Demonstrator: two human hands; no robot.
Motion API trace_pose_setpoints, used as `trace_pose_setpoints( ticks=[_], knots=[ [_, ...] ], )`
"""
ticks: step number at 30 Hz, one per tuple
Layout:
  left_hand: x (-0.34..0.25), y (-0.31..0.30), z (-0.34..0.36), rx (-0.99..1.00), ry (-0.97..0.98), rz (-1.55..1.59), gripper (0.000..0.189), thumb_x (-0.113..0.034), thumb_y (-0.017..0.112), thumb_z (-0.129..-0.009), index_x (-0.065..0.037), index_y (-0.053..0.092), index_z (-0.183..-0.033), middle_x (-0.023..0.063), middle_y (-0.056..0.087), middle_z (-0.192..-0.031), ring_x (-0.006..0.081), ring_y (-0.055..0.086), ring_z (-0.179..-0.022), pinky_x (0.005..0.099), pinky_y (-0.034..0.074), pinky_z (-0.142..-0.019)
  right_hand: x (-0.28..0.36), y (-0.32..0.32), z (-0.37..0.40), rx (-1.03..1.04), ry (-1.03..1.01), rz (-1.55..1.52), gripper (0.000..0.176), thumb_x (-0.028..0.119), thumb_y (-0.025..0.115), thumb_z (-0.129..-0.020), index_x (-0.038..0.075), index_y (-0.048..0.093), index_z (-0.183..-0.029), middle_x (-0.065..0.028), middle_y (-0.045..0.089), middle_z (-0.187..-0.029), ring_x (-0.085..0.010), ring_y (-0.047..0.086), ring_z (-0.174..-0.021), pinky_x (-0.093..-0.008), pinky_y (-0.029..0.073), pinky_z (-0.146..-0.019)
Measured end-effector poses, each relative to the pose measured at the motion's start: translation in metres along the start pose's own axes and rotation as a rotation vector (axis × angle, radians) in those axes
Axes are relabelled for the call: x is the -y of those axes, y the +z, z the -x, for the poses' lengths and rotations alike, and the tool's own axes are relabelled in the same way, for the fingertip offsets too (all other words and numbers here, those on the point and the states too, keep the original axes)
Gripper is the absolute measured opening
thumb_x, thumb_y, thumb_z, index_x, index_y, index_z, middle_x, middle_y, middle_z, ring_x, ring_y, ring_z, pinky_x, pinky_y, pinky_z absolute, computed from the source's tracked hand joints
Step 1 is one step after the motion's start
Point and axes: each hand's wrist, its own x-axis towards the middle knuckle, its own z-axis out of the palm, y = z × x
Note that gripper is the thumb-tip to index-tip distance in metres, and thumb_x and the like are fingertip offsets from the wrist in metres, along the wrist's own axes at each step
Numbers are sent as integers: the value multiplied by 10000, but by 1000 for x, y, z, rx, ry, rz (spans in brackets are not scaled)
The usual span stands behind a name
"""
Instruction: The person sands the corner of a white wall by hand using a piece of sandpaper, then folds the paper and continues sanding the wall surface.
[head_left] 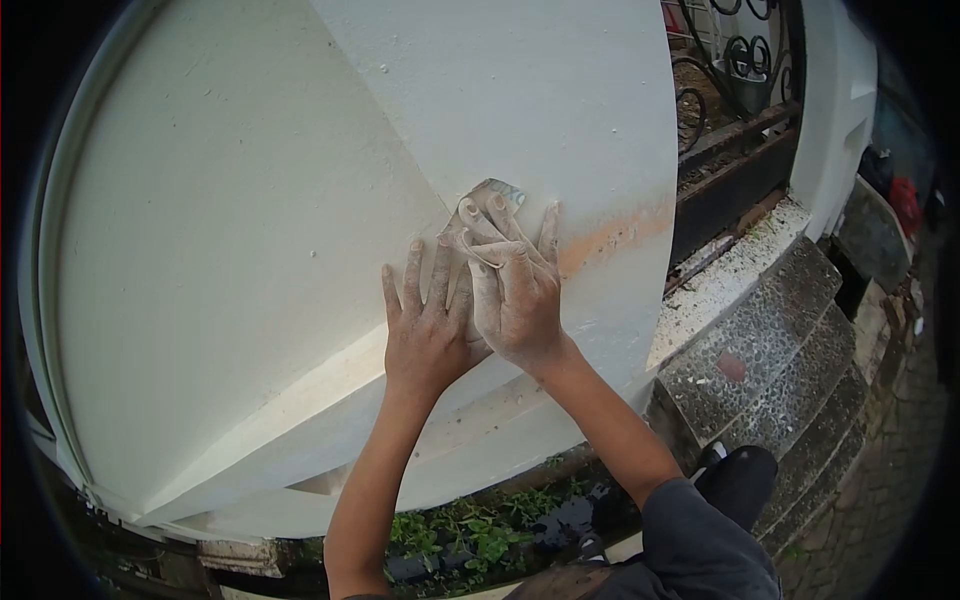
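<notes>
A pale, dust-coated wall fills most of the view. Against it my left hand lies flat with its fingers spread, beside my right hand. Bent fingers of my right hand press a piece of sandpaper to the wall; its printed back shows above the fingertips, and the rest is hidden under the hand. White dust covers both hands. To the right of my right hand, an orange-brown patch marks the wall.
A sloping ledge juts from the wall below my hands. Green plants grow in a wet ditch under it. At right are a dark metal gate and speckled stone steps. My dark-clad knee is near the steps.
</notes>
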Motion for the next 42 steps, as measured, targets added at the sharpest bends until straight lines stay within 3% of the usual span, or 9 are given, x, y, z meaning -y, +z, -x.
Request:
trace_pose_setpoints(
  ticks=[2, 4, 6, 13, 17, 28, 31, 34, 42],
  knots=[
    [1, -4, -1, -17, 5, 36, 780, -587, 666, -683, -85, 529, -1265, 117, 326, -1460, 364, 217, -1367, 609, 149, -1075, -11, -27, 50, 113, 55, 93, 32, 32, 535, -847, 25, 555, -872, -161, 673, -971, -364, 593, -1056, -611, 123, -1072],
    [1, -9, 1, -13, -2, 119, 778, -520, 702, -681, -74, 494, -1284, 107, 344, -1450, 357, 236, -1358, 600, 179, -1074, -14, -69, 98, 309, 344, 147, 62, 36, 509, -878, -1, 555, -893, -130, 664, -845, -282, 656, -858, -544, 318, -1019],
    [1, -12, 3, -52, 10, 147, 773, -498, 708, -685, -74, 483, -1291, 103, 354, -1444, 343, 278, -1339, 583, 206, -1073, -13, -92, 122, 117, 731, -167, 105, 62, 477, -915, -16, 548, -908, -75, 628, -759, -163, 627, -719, -418, 482, -878],
    [12, -3, 13, -342, 58, 327, 708, -343, 727, -694, -105, 464, -1306, 99, 395, -1418, 323, 410, -1240, 506, 304, -1056, -52, -176, 139, 263, 1285, -390, 109, 133, 461, -927, 59, 533, -961, -63, 596, -880, -146, 631, -736, -284, 549, -614],
    [13, -14, 5, -427, 55, 356, 676, -278, 713, -694, -158, 463, -1310, 108, 340, -1451, 302, 370, -1274, 512, 261, -1079, -57, -187, 157, 197, 1485, -582, 170, 173, 450, -928, 100, 488, -1077, -61, 600, -925, -189, 641, -787, -336, 561, -626],
    [13, -63, -78, -356, 176, -32, 688, -405, 628, -802, -224, 353, -1406, 93, 171, -1525, 278, 158, -1399, 523, 96, -1130, -56, -182, 167, 153, 1572, -813, 206, 190, 433, -947, 140, 487, -1140, -44, 610, -952, -188, 628, -800, -357, 545, -646],
    [20, -83, -98, -303, 151, -23, 683, -455, 569, -816, -79, 409, -1363, 237, 121, -1505, 342, 85, -1409, 605, -34, -1089, -59, -180, 168, 182, 1590, -758, 207, 190, 430, -950, 144, 494, -1142, -35, 616, -955, -169, 630, -797, -337, 538, -635],
    [22, -86, -110, -548, 16, -90, 680, -460, 547, -851, -190, 316, -1430, 97, 152, -1531, 265, 117, -1412, 524, 52, -1129, -62, -180, 167, 218, 1600, -713, 208, 190, 426, -952, 153, 501, -1143, -23, 622, -954, -146, 631, -804, -321, 534, -631],
    [-33, -2, -38, -120, 289, -151, 713, -520, 455, -875, -74, 318, -1415, 86, 211, -1516, 211, 129, -1414, 448, 4, -1141, -66, -180, 172, 197, 1610, -644, 177, 182, 426, -953, 139, 519, -1097, -19, 623, -945, -140, 635, -792, -313, 528, -643]
  ],
)
